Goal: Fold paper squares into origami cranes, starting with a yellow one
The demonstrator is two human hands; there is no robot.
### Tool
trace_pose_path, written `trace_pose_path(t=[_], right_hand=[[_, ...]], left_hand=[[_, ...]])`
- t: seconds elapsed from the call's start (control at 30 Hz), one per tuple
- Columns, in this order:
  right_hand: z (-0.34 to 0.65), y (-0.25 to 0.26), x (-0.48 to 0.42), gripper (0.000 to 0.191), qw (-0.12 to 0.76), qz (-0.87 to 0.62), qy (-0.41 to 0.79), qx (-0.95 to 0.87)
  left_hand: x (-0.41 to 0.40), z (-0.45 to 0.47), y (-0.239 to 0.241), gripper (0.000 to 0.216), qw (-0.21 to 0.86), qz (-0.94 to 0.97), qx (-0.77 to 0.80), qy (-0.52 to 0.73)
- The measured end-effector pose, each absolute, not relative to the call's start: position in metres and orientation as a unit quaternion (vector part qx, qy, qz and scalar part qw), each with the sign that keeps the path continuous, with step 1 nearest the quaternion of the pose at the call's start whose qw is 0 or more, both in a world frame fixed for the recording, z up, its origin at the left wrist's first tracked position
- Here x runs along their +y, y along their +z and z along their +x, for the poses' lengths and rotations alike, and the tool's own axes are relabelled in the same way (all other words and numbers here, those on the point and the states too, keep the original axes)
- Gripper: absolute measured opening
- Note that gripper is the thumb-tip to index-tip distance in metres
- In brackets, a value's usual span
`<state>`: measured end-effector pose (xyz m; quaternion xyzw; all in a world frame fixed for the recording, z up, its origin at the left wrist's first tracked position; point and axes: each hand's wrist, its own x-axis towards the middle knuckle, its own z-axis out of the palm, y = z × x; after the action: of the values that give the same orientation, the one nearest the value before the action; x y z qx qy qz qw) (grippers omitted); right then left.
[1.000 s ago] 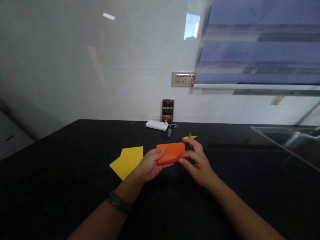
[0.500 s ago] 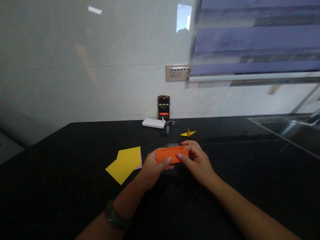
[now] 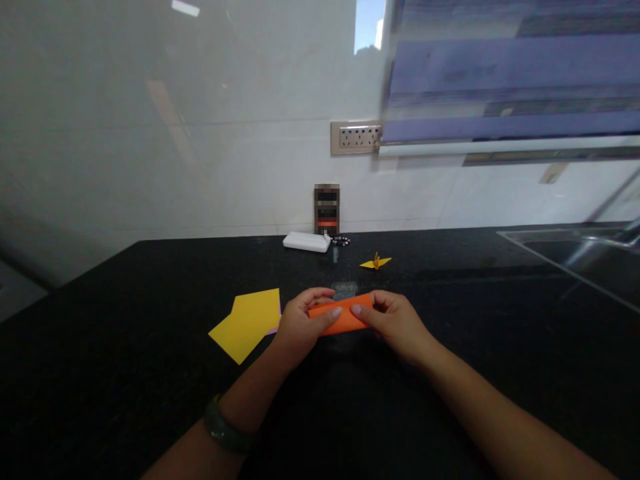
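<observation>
As seen from just behind the person's shoulder, everything sits on a black stone countertop (image 3: 125,333), and the phone (image 3: 327,209) propped against the wall tiles is the handiest marker. Well in front of the phone and off to its left lie yellow paper sheets (image 3: 247,323), flat and overlapping, with a sliver of pink showing under their right edge. A white power bank (image 3: 307,241) rests just left of the phone's foot.

Right of the sheets comes the left hand (image 3: 295,330), a dark band on its wrist, thumb on top and fingers curled beneath the left end of the folded orange paper (image 3: 343,319). That strip is held directly in front of the phone, well apart from it, low over the counter; I cannot tell whether it touches the stone. The right hand (image 3: 395,323) pinches the strip's other end the same way, so both hands are closed on it.

I would judge the paper feather-light, thin and quick to crease, stiff only along its fold, so fingertip pinches at the two ends suit it; a hard squeeze would mark it.

A small yellow paper crane (image 3: 375,262) stands in front of the phone to its right, and a steel sink (image 3: 590,257) lies far right.
</observation>
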<state>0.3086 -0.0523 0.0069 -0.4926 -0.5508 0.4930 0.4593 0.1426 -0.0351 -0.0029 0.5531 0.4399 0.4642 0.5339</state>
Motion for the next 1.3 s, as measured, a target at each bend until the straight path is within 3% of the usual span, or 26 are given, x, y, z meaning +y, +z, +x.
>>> trace_pose_path(t=[0.13,0.33,1.3], right_hand=[[0.3078,0.0032,-0.0525,0.02,0.436,-0.479,0.502,-0.574],[0.3063,0.0043,-0.0542,0.021,0.432,-0.482,0.509,-0.567],[0.3067,0.0007,-0.052,0.028,0.438,-0.5,0.466,-0.585]], left_hand=[[-0.0374,0.1421,0.0,0.025,0.466,0.605,0.485,0.426],[-0.0416,0.141,0.003,0.026,0.398,0.667,0.489,0.398],[-0.043,0.1411,0.0049,0.024,0.342,0.719,0.479,0.37]])
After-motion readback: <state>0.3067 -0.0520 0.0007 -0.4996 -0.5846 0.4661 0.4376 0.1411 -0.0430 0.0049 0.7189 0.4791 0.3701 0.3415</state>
